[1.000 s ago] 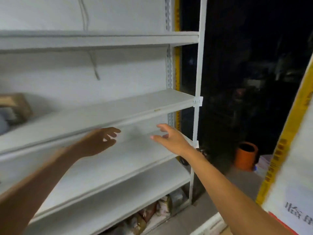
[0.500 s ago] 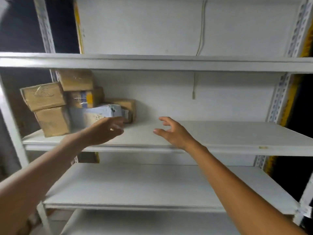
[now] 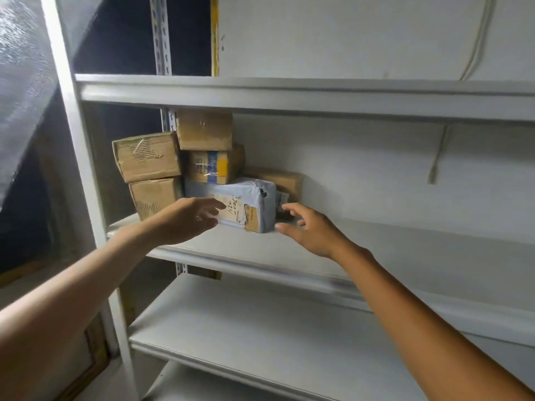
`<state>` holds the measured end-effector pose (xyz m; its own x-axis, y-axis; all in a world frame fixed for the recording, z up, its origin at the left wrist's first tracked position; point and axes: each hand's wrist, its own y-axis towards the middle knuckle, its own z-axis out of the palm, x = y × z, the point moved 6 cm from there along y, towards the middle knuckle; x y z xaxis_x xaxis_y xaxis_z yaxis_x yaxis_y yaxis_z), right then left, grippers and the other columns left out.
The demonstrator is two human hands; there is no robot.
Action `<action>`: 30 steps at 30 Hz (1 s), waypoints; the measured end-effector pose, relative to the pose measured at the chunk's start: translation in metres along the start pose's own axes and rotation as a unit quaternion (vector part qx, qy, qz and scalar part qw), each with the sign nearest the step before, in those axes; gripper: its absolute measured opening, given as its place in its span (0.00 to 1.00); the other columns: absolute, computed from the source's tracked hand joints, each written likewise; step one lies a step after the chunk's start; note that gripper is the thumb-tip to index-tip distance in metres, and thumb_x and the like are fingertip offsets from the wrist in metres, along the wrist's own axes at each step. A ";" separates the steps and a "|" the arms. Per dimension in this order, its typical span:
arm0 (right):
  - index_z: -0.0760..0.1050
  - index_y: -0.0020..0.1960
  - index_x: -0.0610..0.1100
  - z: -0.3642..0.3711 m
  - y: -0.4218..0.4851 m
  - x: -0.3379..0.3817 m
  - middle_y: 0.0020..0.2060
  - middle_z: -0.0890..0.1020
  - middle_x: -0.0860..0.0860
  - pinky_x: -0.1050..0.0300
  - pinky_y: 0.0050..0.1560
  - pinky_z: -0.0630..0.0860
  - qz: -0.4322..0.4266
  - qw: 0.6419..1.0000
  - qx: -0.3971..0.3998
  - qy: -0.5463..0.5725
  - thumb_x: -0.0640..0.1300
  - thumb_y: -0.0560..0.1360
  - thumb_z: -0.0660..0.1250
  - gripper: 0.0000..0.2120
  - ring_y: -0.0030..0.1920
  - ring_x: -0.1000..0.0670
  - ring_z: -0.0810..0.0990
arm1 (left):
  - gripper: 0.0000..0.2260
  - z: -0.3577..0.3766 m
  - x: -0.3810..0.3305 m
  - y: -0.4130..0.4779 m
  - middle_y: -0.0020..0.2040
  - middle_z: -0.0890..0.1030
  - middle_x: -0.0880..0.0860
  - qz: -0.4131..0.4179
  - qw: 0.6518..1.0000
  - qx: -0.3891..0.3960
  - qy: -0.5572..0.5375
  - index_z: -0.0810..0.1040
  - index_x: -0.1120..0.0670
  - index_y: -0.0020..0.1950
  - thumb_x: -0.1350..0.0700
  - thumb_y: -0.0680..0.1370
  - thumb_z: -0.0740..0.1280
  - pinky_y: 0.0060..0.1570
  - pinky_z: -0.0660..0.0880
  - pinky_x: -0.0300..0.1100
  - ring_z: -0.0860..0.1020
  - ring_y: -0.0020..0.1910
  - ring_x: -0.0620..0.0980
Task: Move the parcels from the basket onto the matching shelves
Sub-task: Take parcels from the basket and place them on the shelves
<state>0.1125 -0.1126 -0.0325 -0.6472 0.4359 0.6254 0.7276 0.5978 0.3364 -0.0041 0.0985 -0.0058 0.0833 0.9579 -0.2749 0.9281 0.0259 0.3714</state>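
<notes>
The grey parcel (image 3: 251, 201) lies on the middle shelf (image 3: 390, 241), at the foot of a stack of brown boxes (image 3: 146, 156); another brown box (image 3: 279, 180) sits just behind it. The basket is not in view. The left hand (image 3: 185, 221) reaches across the parcel's labelled face and the right hand (image 3: 315, 233) is just beside its right end. Both hands have loosely spread fingers and hold nothing (whether the left fingertips touch the label cannot be told).

The step looks like settling or squaring this parcel in its place. To do it well, the hands would press flat on opposite ends and slide it along the shelf rather than lift it, since a taped box (image 3: 212, 166) rests on its back edge and the stack leans. A push to the left should be gentle, so the upper boxes do not tip.

Compared with half a second ago, both hands have come closer to the parcel and the view has swung left. A second ago the camera faced the rack's right end, with the hands nowhere near the parcel
</notes>
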 end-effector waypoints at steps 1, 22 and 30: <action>0.65 0.73 0.52 0.006 0.012 -0.003 0.71 0.70 0.49 0.56 0.57 0.69 -0.003 1.000 0.002 0.006 0.57 0.75 0.67 0.29 0.67 0.48 0.71 | 0.16 0.002 0.009 0.005 0.64 0.77 0.54 -0.009 1.000 0.005 0.006 0.74 0.54 0.66 0.60 0.77 0.66 0.55 0.77 0.42 0.79 0.58 0.51; 0.65 0.72 0.51 0.041 0.226 0.039 0.70 0.70 0.46 0.55 0.55 0.70 -0.134 0.982 -0.054 0.121 0.51 0.76 0.67 0.26 0.64 0.45 0.73 | 0.29 -0.078 0.114 0.090 0.74 0.63 0.53 -0.109 0.947 -0.231 0.196 0.59 0.50 0.75 0.55 0.77 0.66 0.68 0.62 0.54 0.60 0.73 0.55; 0.64 0.73 0.44 0.051 0.265 0.069 0.69 0.72 0.47 0.55 0.62 0.68 -0.137 0.971 -0.138 0.137 0.51 0.77 0.66 0.28 0.68 0.46 0.71 | 0.32 -0.071 0.137 0.126 0.76 0.62 0.55 -0.069 0.932 -0.266 0.235 0.51 0.53 0.78 0.53 0.77 0.63 0.76 0.43 0.50 0.55 0.76 0.53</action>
<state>0.2497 0.1100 0.0640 -0.7681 0.0681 0.6367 0.5942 0.4464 0.6691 0.0979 0.2536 0.0665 -0.3073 0.9514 0.0201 0.5965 0.1761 0.7830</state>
